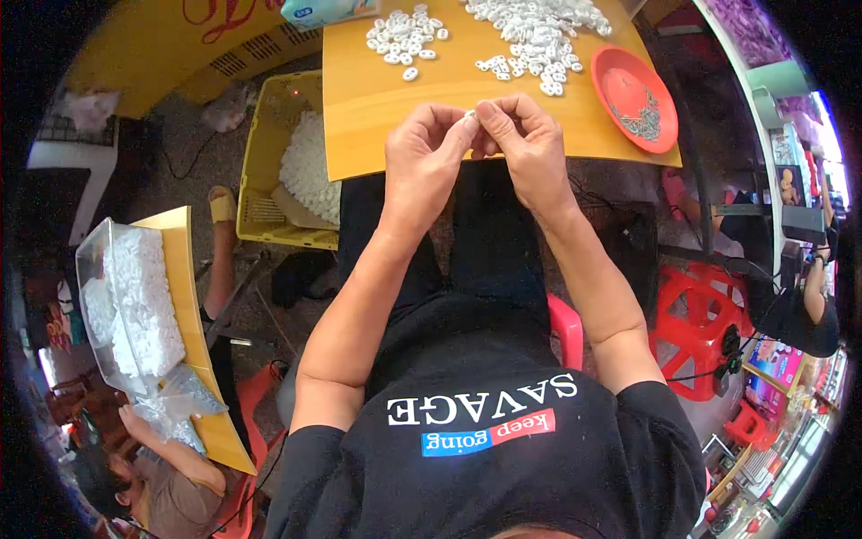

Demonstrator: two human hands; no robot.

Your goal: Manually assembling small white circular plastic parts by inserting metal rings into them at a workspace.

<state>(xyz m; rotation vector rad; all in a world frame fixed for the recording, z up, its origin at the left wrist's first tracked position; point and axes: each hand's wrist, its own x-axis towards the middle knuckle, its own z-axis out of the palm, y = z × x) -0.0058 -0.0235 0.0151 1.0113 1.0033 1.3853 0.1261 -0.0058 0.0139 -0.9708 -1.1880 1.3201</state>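
Just over the near edge of the wooden table [431, 108], my left hand [420, 162] and my right hand [534, 160] meet, fingertips pinched together. Between them is a small white plastic piece [470, 114], mostly covered by the fingers; whether a metal pin is with it I cannot tell. Beyond my left hand lies a small pile of white oval two-holed pieces [406, 38]. A larger heap of such pieces [543, 31] spreads beyond my right hand. Right of my right hand, a red plate [620, 76] holds thin metal pins [643, 121].
A yellow crate [256, 175] of white pieces stands left of the table. At far left, another person [175, 476] sits by a board with a clear box [112, 260] and plastic bags. A red stool [696, 314] is at right.
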